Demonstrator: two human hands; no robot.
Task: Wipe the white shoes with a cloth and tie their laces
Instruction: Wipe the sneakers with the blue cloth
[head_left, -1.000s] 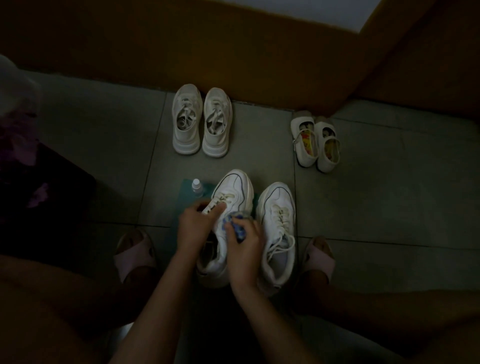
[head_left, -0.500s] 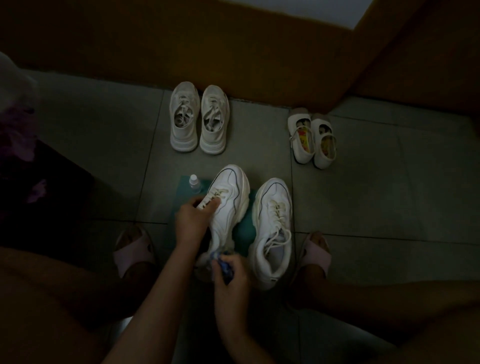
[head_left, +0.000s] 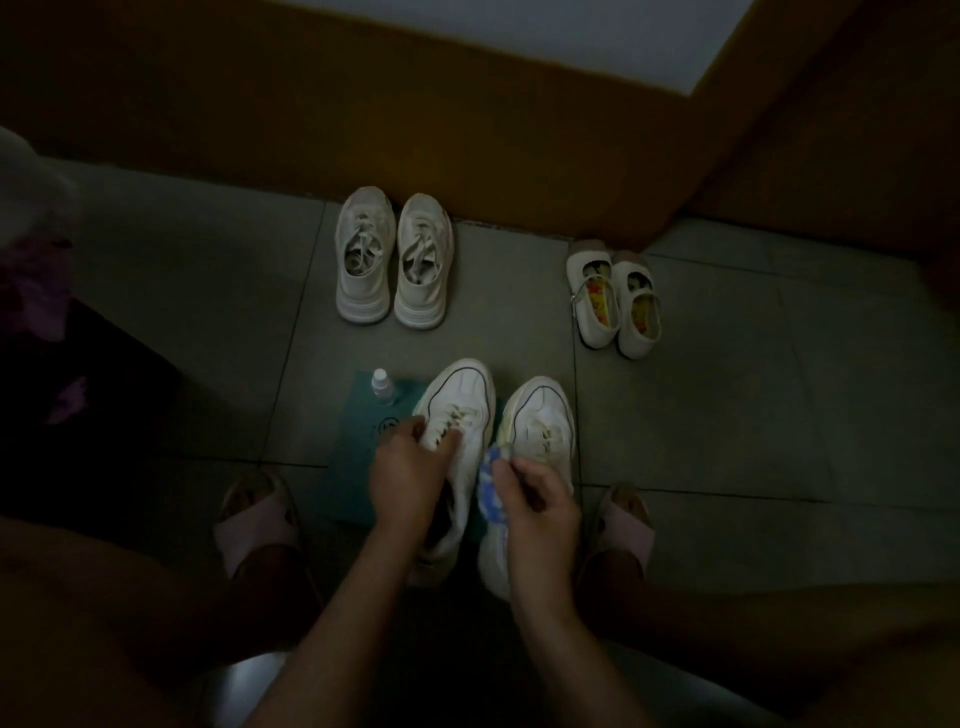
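Two white sneakers with dark trim lines stand side by side on a teal mat (head_left: 358, 457) between my feet. My left hand (head_left: 410, 478) grips the left sneaker (head_left: 462, 400) at its laces and tongue. My right hand (head_left: 540, 509) holds a bunched blue-and-white cloth (head_left: 491, 483) against the right side of that sneaker, between the two shoes. The right sneaker (head_left: 540, 415) sits untouched, its heel half hidden behind my right hand; its laces look loose.
A small clear bottle (head_left: 382, 387) stands at the mat's far left corner. Another white sneaker pair (head_left: 392, 260) and a pair of small strap shoes (head_left: 615, 301) sit near the brown wall. My sandalled feet (head_left: 260, 525) flank the mat. Dark items lie left.
My right hand with the cloth slid from the sneaker's middle down to its heel, then back up along its right side. My left hand stayed gripping the laces.
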